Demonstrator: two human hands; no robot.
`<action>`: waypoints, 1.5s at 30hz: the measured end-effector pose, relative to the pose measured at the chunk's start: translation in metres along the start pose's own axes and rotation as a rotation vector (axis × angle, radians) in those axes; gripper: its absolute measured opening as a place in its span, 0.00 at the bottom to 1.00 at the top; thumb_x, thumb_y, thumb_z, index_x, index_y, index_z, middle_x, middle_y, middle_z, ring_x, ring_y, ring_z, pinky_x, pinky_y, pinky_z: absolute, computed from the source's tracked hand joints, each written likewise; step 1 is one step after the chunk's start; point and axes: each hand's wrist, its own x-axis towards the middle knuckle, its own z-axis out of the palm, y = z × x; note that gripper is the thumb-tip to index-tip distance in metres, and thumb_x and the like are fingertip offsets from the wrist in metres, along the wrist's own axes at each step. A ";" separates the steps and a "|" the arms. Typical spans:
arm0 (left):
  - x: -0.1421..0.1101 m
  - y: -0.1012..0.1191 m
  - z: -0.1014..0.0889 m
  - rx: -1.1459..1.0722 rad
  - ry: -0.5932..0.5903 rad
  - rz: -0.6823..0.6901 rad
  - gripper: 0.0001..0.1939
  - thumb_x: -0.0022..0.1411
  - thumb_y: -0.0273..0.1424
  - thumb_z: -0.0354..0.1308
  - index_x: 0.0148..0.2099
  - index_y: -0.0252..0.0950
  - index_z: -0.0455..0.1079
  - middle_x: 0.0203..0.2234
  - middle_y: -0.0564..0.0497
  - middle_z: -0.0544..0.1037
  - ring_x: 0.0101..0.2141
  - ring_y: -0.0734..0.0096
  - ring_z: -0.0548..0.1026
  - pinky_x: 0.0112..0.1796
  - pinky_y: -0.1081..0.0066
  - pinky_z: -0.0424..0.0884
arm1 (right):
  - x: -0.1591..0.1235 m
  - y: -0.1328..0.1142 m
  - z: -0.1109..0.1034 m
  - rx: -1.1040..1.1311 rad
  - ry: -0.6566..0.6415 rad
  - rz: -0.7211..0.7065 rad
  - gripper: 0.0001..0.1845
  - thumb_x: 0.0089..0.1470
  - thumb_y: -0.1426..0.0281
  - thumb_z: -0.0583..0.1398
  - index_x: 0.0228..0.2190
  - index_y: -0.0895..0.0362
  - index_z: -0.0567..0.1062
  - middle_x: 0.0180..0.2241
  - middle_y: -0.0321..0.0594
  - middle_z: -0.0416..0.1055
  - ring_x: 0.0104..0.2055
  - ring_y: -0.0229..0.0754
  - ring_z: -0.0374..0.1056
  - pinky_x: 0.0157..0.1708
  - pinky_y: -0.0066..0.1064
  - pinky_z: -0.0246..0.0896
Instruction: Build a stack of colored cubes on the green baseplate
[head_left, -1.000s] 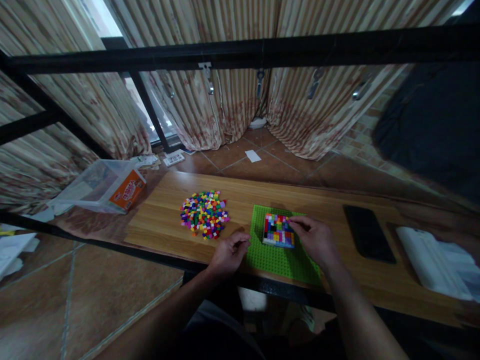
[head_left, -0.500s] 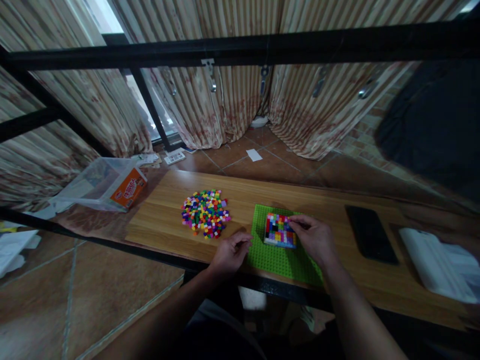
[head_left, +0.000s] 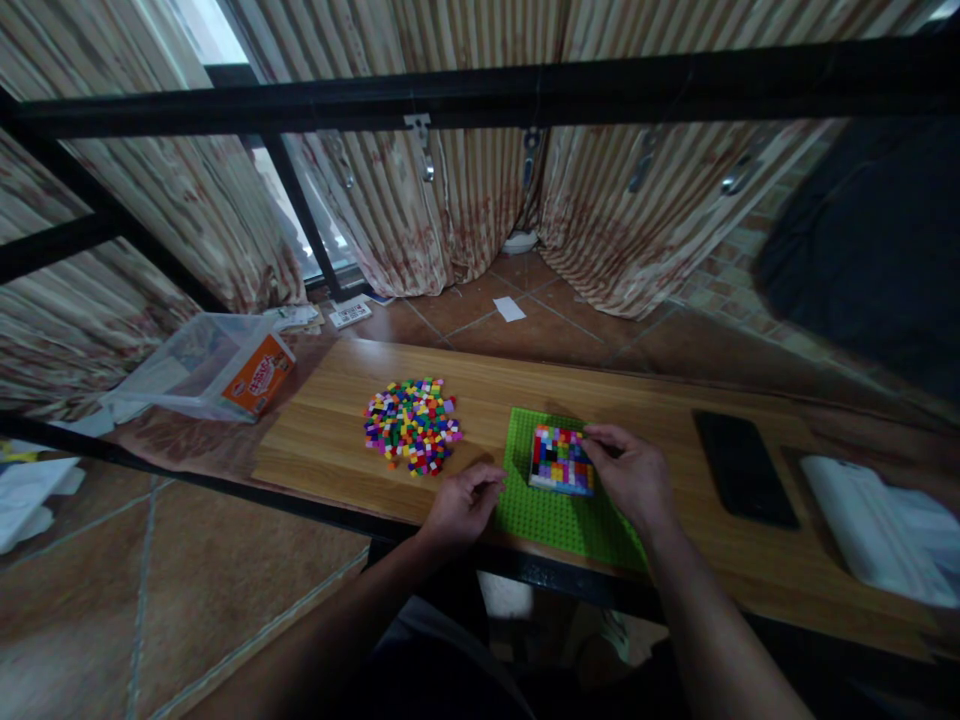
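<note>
A bright green studded baseplate (head_left: 551, 525) lies on the wooden table. On it stands a squarish build of multicoloured toy bricks (head_left: 561, 462), with a dark spot in its upper surface. My right hand (head_left: 636, 478) is at the build's far right corner, thumb and fingers pinched together against it; whatever sits between the fingertips is hidden. My left hand (head_left: 461, 508) rests at the near table edge by the baseplate's left side, its fingers curled and fingertips together. Nothing can be made out in it. Left of the baseplate is a loose pile of small coloured bricks (head_left: 412, 425).
A black phone (head_left: 744, 468) and a white case-like object (head_left: 870, 530) lie on the right of the table (head_left: 315, 440). Beyond its left end stands a clear plastic bin (head_left: 202, 370) with an orange label. A dark metal bar (head_left: 480, 100) crosses in front of the curtains.
My right hand has shifted very slightly right at the build's corner, its fingers still together. My left hand, the brick pile and the baseplate stay as they were.
</note>
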 end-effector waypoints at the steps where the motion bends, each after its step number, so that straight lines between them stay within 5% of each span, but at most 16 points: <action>1: 0.000 -0.001 0.000 0.001 0.001 0.000 0.08 0.64 0.31 0.55 0.44 0.37 0.74 0.32 0.49 0.79 0.33 0.68 0.77 0.36 0.71 0.73 | 0.000 0.001 0.001 0.000 0.003 0.004 0.17 0.46 0.56 0.63 0.34 0.54 0.80 0.34 0.43 0.80 0.36 0.47 0.75 0.40 0.40 0.70; 23: 0.000 0.003 0.000 0.067 -0.014 0.040 0.08 0.64 0.27 0.54 0.43 0.37 0.74 0.31 0.49 0.79 0.34 0.68 0.78 0.37 0.71 0.72 | 0.011 0.002 0.010 0.328 0.019 0.199 0.24 0.30 0.58 0.70 0.32 0.57 0.79 0.24 0.37 0.75 0.26 0.39 0.69 0.28 0.33 0.65; 31: -0.001 0.006 -0.007 0.049 0.047 0.017 0.08 0.65 0.29 0.54 0.42 0.36 0.74 0.33 0.49 0.80 0.35 0.69 0.78 0.38 0.71 0.74 | 0.007 0.005 0.002 0.296 0.073 0.170 0.22 0.38 0.57 0.68 0.35 0.57 0.79 0.26 0.38 0.76 0.26 0.39 0.69 0.28 0.32 0.64; 38: 0.045 0.006 -0.062 0.592 0.307 0.028 0.13 0.62 0.23 0.55 0.47 0.36 0.74 0.45 0.45 0.80 0.47 0.62 0.76 0.52 0.63 0.70 | 0.006 0.003 -0.009 0.215 0.094 0.172 0.20 0.42 0.57 0.67 0.36 0.55 0.80 0.30 0.40 0.78 0.28 0.40 0.70 0.30 0.33 0.64; 41: 0.071 0.009 -0.079 0.904 0.233 -0.045 0.11 0.63 0.28 0.56 0.47 0.35 0.74 0.44 0.43 0.80 0.48 0.57 0.75 0.53 0.60 0.68 | 0.005 -0.003 -0.006 0.207 0.075 0.187 0.20 0.42 0.57 0.67 0.36 0.55 0.80 0.31 0.40 0.78 0.28 0.40 0.71 0.30 0.33 0.64; 45: 0.091 0.010 -0.077 1.138 0.131 -0.103 0.18 0.65 0.32 0.54 0.54 0.30 0.71 0.47 0.39 0.79 0.50 0.55 0.73 0.55 0.58 0.65 | 0.005 -0.006 -0.006 0.199 0.071 0.175 0.19 0.42 0.57 0.66 0.35 0.55 0.80 0.31 0.40 0.79 0.28 0.41 0.71 0.30 0.33 0.64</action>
